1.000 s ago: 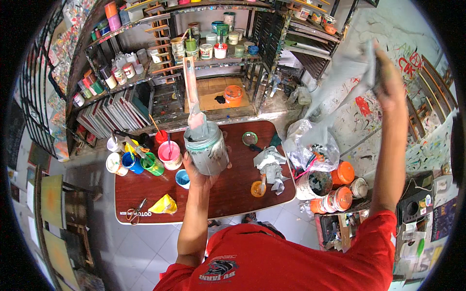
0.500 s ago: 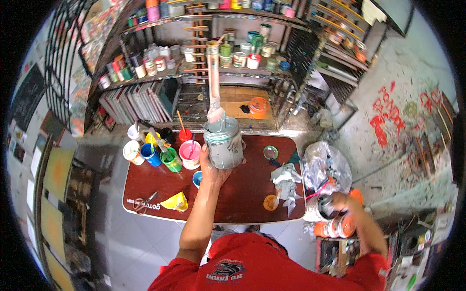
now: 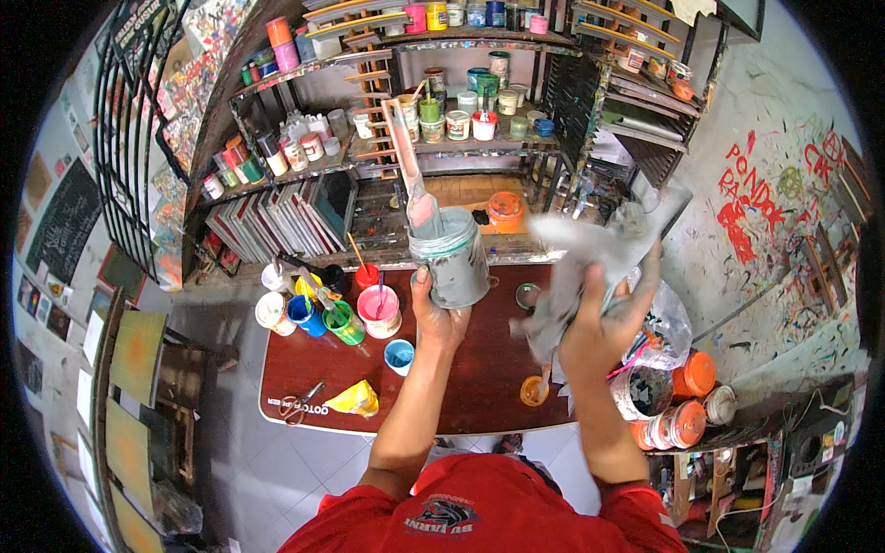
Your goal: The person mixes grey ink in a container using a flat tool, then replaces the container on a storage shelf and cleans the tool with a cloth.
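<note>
My left hand (image 3: 440, 319) is wrapped round a jar smeared with grey paint (image 3: 462, 269), held up above the brown table (image 3: 461, 392). A long flat paint-stained stick (image 3: 403, 152) stands in the jar's mouth, leaning left, its lower end hidden inside. To the right, my raised right hand (image 3: 604, 323) grips a crumpled grey rag (image 3: 573, 281), partly smeared by motion. The rag is apart from the jar. Beneath the rag, a small round green-rimmed lid (image 3: 527, 296) lies on the table.
Several paint pots, including a pink one (image 3: 379, 304), line the table's left side near a blue cup (image 3: 399, 354). Scissors (image 3: 299, 405) and a yellow packet (image 3: 354, 399) lie in front. Orange-lidded tubs (image 3: 678, 424) stand at right. Shelves of paint jars (image 3: 458, 125) rise behind.
My right hand has come from the tubs at right to above the table and now holds the grey rag, which lay on the table. The jar has shifted slightly right in view.
</note>
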`<state>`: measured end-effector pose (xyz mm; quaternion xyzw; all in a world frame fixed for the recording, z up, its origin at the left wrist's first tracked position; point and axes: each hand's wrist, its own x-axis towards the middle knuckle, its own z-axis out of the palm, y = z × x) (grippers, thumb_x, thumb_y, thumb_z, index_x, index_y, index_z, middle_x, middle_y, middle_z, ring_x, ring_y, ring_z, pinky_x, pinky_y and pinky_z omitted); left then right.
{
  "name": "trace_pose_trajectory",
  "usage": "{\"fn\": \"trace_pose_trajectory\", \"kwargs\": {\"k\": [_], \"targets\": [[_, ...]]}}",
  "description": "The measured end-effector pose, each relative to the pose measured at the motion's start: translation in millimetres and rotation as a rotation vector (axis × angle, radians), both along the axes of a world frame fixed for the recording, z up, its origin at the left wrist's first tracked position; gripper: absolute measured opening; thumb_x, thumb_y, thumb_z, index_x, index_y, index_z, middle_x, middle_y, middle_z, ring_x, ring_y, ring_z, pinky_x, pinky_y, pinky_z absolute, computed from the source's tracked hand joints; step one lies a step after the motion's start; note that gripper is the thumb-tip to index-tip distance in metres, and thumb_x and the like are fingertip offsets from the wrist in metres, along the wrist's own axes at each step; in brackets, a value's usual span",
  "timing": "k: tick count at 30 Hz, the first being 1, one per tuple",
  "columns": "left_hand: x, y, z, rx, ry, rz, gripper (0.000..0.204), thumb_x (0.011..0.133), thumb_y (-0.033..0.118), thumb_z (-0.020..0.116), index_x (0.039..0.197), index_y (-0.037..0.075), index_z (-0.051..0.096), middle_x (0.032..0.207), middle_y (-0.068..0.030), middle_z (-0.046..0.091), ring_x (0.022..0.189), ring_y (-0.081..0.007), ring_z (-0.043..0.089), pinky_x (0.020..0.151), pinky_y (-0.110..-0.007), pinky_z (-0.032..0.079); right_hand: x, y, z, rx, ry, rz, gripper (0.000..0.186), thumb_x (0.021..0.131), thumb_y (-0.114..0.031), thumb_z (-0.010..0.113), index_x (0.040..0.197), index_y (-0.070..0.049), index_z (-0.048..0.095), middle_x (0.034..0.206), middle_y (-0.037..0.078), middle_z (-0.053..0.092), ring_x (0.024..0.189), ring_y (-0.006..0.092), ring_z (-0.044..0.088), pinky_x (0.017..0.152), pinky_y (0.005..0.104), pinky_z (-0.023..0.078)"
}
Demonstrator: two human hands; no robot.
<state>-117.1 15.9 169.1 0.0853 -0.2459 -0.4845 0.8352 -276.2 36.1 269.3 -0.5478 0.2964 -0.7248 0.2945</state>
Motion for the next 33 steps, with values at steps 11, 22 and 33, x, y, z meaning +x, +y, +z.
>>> {"fn": "trace_pose_trajectory", "kwargs": {"k": [11,22,33], "targets": [[-6.8,-0.9,-16.2,0.113,-0.323,0.146,0.071,0.090,0.049,0.047,0.141,0.001,0.031,0.139,-0.0157,0.043,0.126,-0.0292,0.046,0.110,-0.042,0.031,87.4,-4.0,-36.5,-0.295,0.386,-0.118,0.049,0.097,-0.032,0.040,0.133,0.002,0.042,0.134,0.030,0.042,0.124,0.0475,0.041,0.105,0.0521,0.030],[13.2,-8.4,-28.5,0.034,-0.318,0.078,0.088,0.084,0.063,0.051,0.142,0.000,0.031,0.143,-0.0162,0.040,0.128,-0.0305,0.043,0.111,-0.040,0.030,73.1,-5.5,-41.5,-0.216,0.570,-0.087,0.055,0.097,-0.021,0.041,0.140,0.009,0.026,0.141,0.029,0.036,0.133,0.0464,0.030,0.110,0.0531,0.019],[-20.0,-2.8,15.0,0.031,-0.081,-0.055,0.081,0.080,0.050,0.064,0.141,0.008,0.033,0.139,-0.0113,0.045,0.126,-0.0261,0.046,0.110,-0.042,0.032,64.5,-41.7,-69.3,-0.336,0.519,-0.119,0.072,0.089,-0.019,0.059,0.149,-0.011,0.020,0.139,0.027,0.037,0.127,0.0472,0.037,0.108,0.0503,0.026]]}}
